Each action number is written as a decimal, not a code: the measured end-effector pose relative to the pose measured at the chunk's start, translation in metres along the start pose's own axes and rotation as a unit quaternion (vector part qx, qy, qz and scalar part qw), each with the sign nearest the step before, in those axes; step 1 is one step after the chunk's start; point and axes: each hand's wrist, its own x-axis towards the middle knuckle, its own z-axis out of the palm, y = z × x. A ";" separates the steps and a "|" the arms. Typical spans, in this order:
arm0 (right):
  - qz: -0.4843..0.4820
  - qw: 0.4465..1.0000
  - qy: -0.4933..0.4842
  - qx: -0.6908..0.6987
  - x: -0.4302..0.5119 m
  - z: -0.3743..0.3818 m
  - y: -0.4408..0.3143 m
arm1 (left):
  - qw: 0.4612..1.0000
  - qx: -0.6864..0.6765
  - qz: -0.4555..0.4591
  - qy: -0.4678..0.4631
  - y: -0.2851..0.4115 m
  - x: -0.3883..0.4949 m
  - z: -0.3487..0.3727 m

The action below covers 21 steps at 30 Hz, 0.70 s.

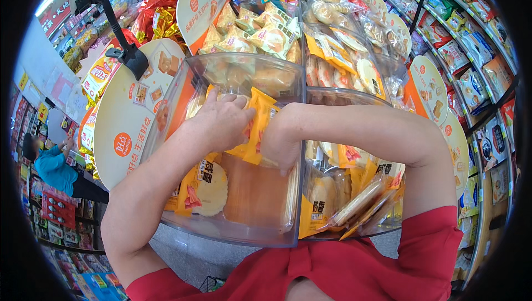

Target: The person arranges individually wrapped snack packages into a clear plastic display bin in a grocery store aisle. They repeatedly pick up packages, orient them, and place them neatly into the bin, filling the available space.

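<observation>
Both of my hands reach into the near left compartment of a clear plastic display bin point(245, 234). My left hand point(222, 122) lies over yellow-edged packs of flat round crackers, its fingers spread across them; whether it grips one is hidden. My right hand point(282, 139) is bent down at the wrist beside an orange-yellow wrapper point(261, 124), its fingertips mostly hidden. Nearer to me, a cracker pack point(208, 188) leans at the compartment's left side, and more crackers point(291, 197) stand on edge along the right divider.
More cracker packs point(357, 201) fill the compartment to the right. Behind are bins of wrapped bread point(266, 30). An oval sign board point(137, 114) with a black clamp point(133, 55) rises at left. Shelves of packaged food point(474, 64) line the right; a person in teal point(56, 168) stands far left.
</observation>
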 end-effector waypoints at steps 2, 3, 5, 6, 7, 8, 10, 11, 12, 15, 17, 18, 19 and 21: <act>0.014 1.000 0.002 -0.003 0.003 0.002 0.004 | 1.000 -0.008 0.005 0.013 0.000 0.000 -0.002; 0.017 1.000 0.005 0.002 0.005 0.004 0.006 | 1.000 -0.017 0.009 0.023 0.000 0.000 -0.004; 0.046 0.999 0.006 0.004 0.010 0.006 0.011 | 0.992 -0.119 0.023 0.024 0.000 0.001 -0.008; 0.059 0.998 0.008 0.009 0.013 0.008 0.012 | 0.977 -0.211 0.033 0.013 0.001 0.002 -0.009; 0.074 0.997 0.004 0.009 0.015 0.009 0.013 | 0.949 -0.308 0.063 0.024 0.002 0.003 -0.010; 0.090 0.996 -0.001 0.008 0.018 0.009 0.014 | 0.950 -0.305 0.060 0.024 0.003 0.003 -0.011; 0.098 0.995 -0.007 0.015 0.020 0.010 0.017 | 0.940 -0.316 0.100 0.076 0.005 0.001 -0.010; 0.091 0.996 -0.008 0.021 0.020 0.011 0.019 | 0.940 -0.315 0.092 0.092 0.005 0.001 -0.010; 0.085 0.996 -0.010 0.027 0.020 0.012 0.021 | 0.937 -0.317 0.091 0.117 0.005 0.001 -0.010; 0.058 0.995 0.072 0.034 0.021 0.017 0.028 | 0.936 -0.307 0.085 0.147 0.004 0.002 -0.011; 0.066 0.992 0.105 0.018 0.026 0.017 0.029 | 0.944 -0.297 0.081 0.116 0.002 0.003 -0.013; 0.071 0.991 0.117 0.014 0.028 0.016 0.029 | 0.949 -0.293 0.079 0.083 0.001 0.003 -0.014; 0.059 0.992 0.110 0.005 0.030 0.015 0.030 | 0.948 -0.293 0.090 0.078 0.000 0.003 -0.015; 0.041 0.996 0.080 -0.009 0.027 0.009 0.030 | 0.963 -0.232 0.108 0.080 0.000 0.001 -0.013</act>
